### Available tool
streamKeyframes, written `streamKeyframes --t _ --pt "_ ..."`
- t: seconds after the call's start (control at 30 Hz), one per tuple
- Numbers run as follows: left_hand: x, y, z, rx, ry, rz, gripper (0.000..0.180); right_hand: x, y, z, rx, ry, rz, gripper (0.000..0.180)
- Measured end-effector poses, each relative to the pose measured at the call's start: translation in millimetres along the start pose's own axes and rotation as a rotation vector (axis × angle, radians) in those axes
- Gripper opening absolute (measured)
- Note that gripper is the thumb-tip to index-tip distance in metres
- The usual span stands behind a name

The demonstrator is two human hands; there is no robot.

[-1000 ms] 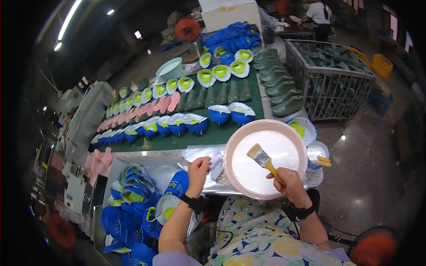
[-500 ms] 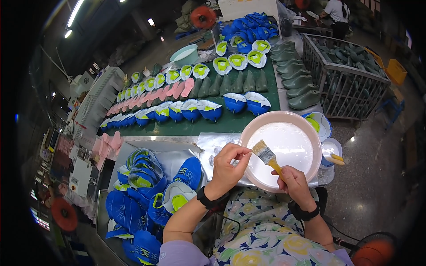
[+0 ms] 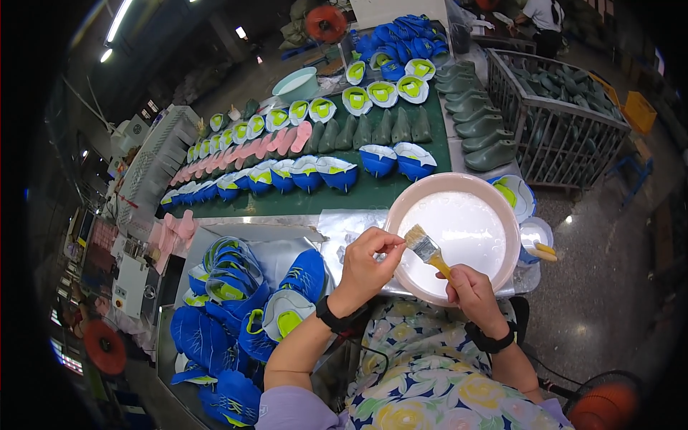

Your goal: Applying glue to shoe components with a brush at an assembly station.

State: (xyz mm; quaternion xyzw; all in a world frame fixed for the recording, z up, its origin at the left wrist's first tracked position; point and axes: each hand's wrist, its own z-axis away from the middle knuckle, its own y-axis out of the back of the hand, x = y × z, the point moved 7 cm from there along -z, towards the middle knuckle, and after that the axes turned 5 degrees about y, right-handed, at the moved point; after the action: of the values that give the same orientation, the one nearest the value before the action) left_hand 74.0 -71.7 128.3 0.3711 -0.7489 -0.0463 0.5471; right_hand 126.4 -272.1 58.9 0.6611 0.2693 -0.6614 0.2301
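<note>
A: How would you handle the brush (image 3: 426, 249) here?
B: I'd work over the basin (image 3: 512, 233), where the brush is, so any drips fall into the white liquid (image 3: 469, 229) and not on the tabletop (image 3: 373, 195). The fingertips look to be at the bristles (image 3: 415, 233), so a light pinch near the tips should do; a hard tug could splay or pull out hairs.
A: And the other end?
B: A firm hold on the handle (image 3: 442, 269), I think, so the brush doesn't twist against the pinch.
A: How do the hands sit?
B: The right hand (image 3: 474, 294) is closed round the yellow handle, thumb along it, with the brush slanting up and left. The left hand (image 3: 369, 264) has thumb and forefinger drawn together at the near-left edge of the bristles. I can't tell whether anything is between them, or whether they touch the hairs.
A: And the arms?
B: Both come up from below, angled inward, elbows bent. The left wrist is well apart from the right one, and only the brush spans the gap between the hands.
</note>
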Motion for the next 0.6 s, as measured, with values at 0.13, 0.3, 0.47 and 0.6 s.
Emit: streamKeyframes --t 0.13,0.3,0.47,0.6 --pt "-2.7 -1.5 0.6 -0.007 0.007 -0.024 0.010 -0.4 -0.6 -1.3 0.004 0.030 0.066 0.034" --pt "-5.7 -5.8 1.1 0.026 -0.035 -0.096 0.008 1.9 -6.1 -1.9 -0.009 0.058 0.112 0.037" --pt "-61.7 22.1 -5.8 0.249 0.161 -0.044 0.005 3.6 -8.0 0.1 0.036 0.041 0.146 0.034" --pt "-84.8 38.3 -1.9 0.199 0.287 0.156 0.005 7.6 -3.0 -1.5 0.081 -0.010 0.096 0.035"
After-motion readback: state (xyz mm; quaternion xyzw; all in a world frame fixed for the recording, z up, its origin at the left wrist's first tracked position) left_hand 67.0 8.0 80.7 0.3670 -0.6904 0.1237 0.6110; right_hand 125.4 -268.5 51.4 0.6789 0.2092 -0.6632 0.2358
